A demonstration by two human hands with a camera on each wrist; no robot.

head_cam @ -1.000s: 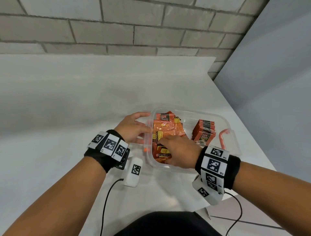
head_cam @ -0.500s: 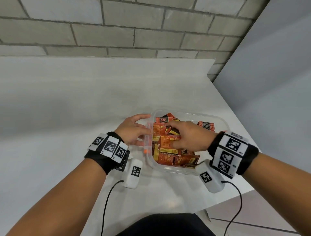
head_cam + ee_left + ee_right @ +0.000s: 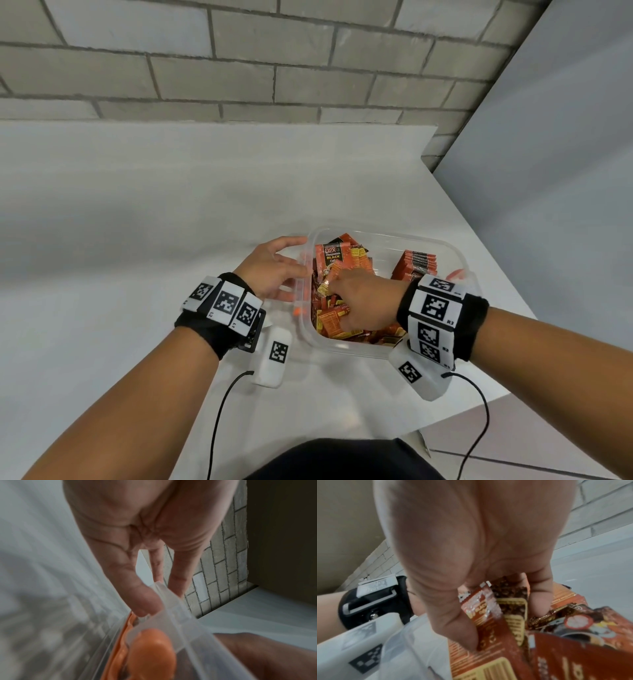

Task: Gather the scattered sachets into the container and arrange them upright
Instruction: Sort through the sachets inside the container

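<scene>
My right hand point(image 3: 359, 301) digs into the loose orange-and-brown foil sachets point(image 3: 339, 322) piled in the clear plastic container point(image 3: 455, 253), its fingers point(image 3: 457, 631) seemingly pinching one by its top edge. They look light, slippery, crinkly. My left hand point(image 3: 270, 270) steadies the container's left rim, fingers relaxed.

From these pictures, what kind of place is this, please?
Probably a plain indoor workspace set up for recording, not a home kitchen: a bare white table against a grey brick wall, with only a clear plastic container of sachets, and marker-tagged wristbands.
</scene>
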